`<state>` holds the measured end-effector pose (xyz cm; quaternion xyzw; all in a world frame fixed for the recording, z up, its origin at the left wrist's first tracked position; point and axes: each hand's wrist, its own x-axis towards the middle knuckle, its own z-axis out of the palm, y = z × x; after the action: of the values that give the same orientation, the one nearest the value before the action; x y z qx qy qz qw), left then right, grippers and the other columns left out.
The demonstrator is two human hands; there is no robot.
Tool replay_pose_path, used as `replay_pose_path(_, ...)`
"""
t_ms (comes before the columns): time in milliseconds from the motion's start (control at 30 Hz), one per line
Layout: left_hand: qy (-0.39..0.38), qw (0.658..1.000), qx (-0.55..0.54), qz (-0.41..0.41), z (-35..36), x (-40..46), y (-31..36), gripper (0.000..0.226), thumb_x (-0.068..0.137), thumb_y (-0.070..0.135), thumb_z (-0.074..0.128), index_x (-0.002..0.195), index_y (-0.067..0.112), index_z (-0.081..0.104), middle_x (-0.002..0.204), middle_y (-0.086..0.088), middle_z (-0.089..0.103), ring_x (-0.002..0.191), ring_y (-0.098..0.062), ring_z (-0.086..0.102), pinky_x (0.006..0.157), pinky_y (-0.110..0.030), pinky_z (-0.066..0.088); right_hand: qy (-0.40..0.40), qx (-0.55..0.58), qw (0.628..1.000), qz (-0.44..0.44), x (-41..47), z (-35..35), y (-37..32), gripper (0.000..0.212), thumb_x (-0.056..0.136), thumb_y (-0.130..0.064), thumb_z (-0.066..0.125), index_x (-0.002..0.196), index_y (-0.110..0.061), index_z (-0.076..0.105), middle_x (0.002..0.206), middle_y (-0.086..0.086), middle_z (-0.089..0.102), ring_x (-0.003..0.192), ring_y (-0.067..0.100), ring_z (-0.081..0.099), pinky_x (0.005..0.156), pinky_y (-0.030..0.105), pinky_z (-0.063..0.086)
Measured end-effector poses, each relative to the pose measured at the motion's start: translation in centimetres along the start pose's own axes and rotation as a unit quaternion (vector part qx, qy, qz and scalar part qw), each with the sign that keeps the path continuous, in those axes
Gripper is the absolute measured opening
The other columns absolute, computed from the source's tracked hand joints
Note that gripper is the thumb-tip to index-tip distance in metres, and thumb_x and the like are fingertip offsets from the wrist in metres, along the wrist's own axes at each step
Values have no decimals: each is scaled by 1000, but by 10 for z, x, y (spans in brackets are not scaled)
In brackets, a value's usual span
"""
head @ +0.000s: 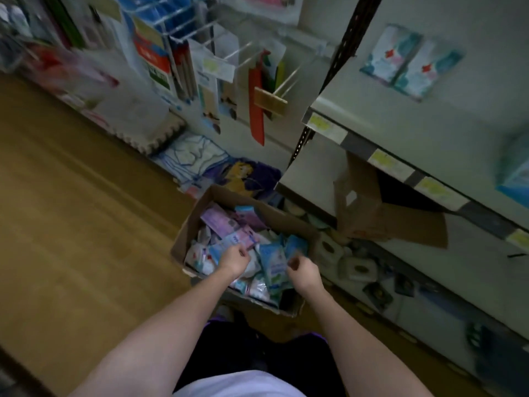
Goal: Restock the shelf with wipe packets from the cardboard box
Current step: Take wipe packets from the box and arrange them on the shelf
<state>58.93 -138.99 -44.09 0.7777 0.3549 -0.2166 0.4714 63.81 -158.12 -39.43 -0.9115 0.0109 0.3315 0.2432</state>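
An open cardboard box [191, 224] stands on the floor in front of me, filled with several wipe packets in blue, pink and white. My left hand [233, 259] is down inside the box, its fingers closed around a blue and pink packet [233, 242]. My right hand [303, 271] is at the box's right side, fingers curled against a light blue packet [272, 263]; the frame is too blurred to tell if it grips it. The grey shelf [400, 130] to the right holds two blue wipe packets [409, 63] lying flat.
A second, empty cardboard box [380, 216] sits on the lower shelf under yellow price labels [386, 163]. White lidded packs [357, 267] line the bottom shelf. Hanging goods on pegs [206, 61] fill the back wall. Wooden floor [71, 210] spreads to the left.
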Motion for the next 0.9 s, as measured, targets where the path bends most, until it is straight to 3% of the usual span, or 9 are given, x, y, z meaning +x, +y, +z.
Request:
replay_pose_path(100,-28,999,-15,-20,11,16,0,19,85,11,60,71,20,53,75,-5,59,90,-34,64,78,-39,54,1,-6,1000,11,16,3,5,13,92,-19,60,104,-19,58,103,2,60,95,19,59,83,32,52)
replay_pose_path(267,-46,997,-30,-48,26,31,13,5,89,16,61,86,12,58,85,-9,62,90,-31,63,78,-35,52,-5,-43,998,43,53,5,6,5,92,-21,59,93,-23,55,96,-1,58,85,15,57,75,29,47)
replay_pose_path(433,-43,992,-56,-107,50,60,11,16,78,17,66,82,17,51,81,-11,57,88,-37,62,73,-39,50,-67,-144,986,-56,102,4,12,18,93,-17,56,110,-14,58,113,5,60,105,22,58,83,30,46)
replay_pose_path(533,-24,988,-76,-135,66,72,7,26,81,18,71,93,14,48,83,-9,53,84,-32,58,74,-38,50,-96,-251,952,-145,134,5,10,27,92,-20,54,118,-11,56,120,9,57,112,26,56,90,35,47)
replay_pose_path(700,5,982,-100,-162,76,88,23,52,86,18,68,130,10,41,115,-15,56,104,-34,59,75,-31,42,-151,-400,867,-255,177,11,6,46,93,-27,51,135,-9,46,130,12,50,120,28,48,102,39,38)
replay_pose_path(800,8,980,-96,-173,89,97,16,50,87,19,69,128,8,41,116,-19,57,105,-35,58,75,-29,40,-180,-471,816,-283,192,22,14,54,91,-34,52,139,-10,43,132,13,51,121,29,47,105,41,33)
replay_pose_path(900,19,981,-85,-173,99,99,14,41,82,22,74,108,9,45,106,-15,58,97,-30,57,74,-32,38,-166,-528,776,-301,195,28,16,52,90,-34,55,135,-12,45,132,13,49,124,30,43,107,46,28)
